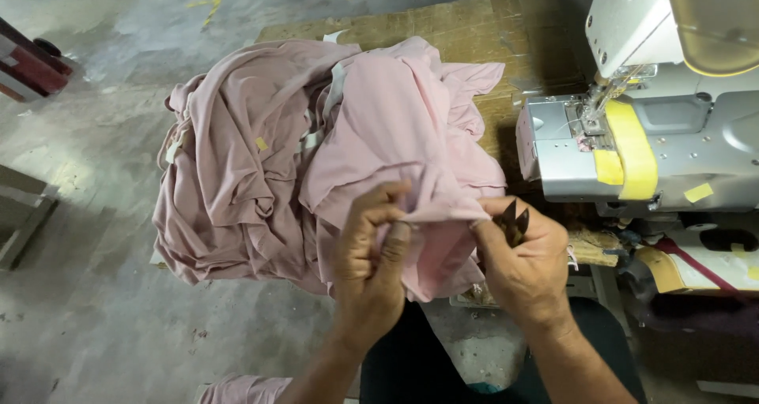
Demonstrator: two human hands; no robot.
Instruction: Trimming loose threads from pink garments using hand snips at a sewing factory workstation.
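Left hand (pixel 371 250) pinching pink cloth (pixel 395 127) edge; right hand (pixel 526 258) gripping dark snips (pixel 512 220) and cloth, beside sewing machine (pixel 672 127).

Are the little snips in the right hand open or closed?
Open: the snips in the right hand show two dark tips apart beside the pink cloth.

Left hand (pixel 371 254) pinching pink cloth (pixel 395 127), right hand (pixel 526 258) gripping small dark snips (pixel 512 220) at its edge. Grey sewing machine (pixel 672 127) just beside, on wooden table (pixel 466 28).
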